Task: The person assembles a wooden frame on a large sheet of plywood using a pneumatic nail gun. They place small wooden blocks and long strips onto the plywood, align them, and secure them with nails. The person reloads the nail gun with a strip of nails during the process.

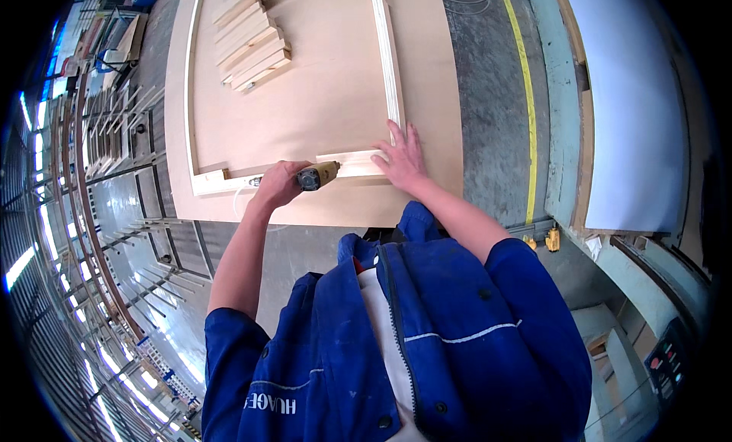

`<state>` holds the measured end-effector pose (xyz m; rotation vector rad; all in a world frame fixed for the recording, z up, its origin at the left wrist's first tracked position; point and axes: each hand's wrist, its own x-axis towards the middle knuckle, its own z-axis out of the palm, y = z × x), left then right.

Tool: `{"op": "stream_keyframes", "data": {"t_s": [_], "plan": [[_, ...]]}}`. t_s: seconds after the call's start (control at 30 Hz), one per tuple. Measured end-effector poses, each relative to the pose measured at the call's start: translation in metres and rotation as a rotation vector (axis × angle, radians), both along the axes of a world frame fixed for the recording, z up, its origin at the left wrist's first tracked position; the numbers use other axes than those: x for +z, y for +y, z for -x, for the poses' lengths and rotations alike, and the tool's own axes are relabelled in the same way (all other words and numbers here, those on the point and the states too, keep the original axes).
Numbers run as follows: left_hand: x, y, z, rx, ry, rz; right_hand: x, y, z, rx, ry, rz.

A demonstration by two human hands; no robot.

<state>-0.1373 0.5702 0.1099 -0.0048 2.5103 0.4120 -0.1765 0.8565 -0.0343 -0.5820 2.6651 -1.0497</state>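
My left hand [279,184] is wrapped round a yellow and black air nail gun [320,175], held over the near rail of a wooden frame. A thin pale air hose [237,202] curves beside that hand. My right hand [404,164] lies with fingers spread over the frame's near right corner, touching the right rail [387,68] and the end of a short wood strip [347,157]. The short strip lies along the near rail. Beneath everything is a large tan wood panel [328,99]. The nail gun's tip is hard to make out from above.
Several loose wood pieces [252,45] lie inside the frame; a small block [217,174] sits at its near left corner. Metal racks [141,167] stand left. Rightward are a yellow floor line [526,83], a bench with a white sheet [633,114] and a yellow device [553,239].
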Motion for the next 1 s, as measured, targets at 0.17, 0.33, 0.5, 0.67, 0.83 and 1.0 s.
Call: {"op": "stream_keyframes", "data": {"t_s": [0.17, 0.33, 0.5, 0.67, 0.83, 1.0], "plan": [[-0.005, -0.001, 0.011, -0.069, -0.021, -0.013, 0.003, 0.001, 0.001, 0.0, -0.011, 0.005], [-0.007, -0.001, 0.008, -0.04, -0.066, 0.006, 0.003, -0.002, 0.001, 0.003, -0.008, -0.011], [-0.008, 0.019, 0.006, -0.046, 0.013, -0.151, -0.002, 0.002, 0.004, 0.04, -0.014, 0.002], [-0.013, 0.047, 0.015, -0.086, 0.003, -0.078, -0.008, 0.01, 0.006, 0.121, -0.041, 0.024], [-0.014, 0.052, 0.02, -0.103, -0.004, -0.069, -0.01, 0.011, 0.008, 0.127, -0.043, 0.014], [-0.006, 0.064, 0.001, 0.045, 0.055, -0.047, 0.001, 0.031, 0.014, 0.24, -0.071, -0.02]]}}
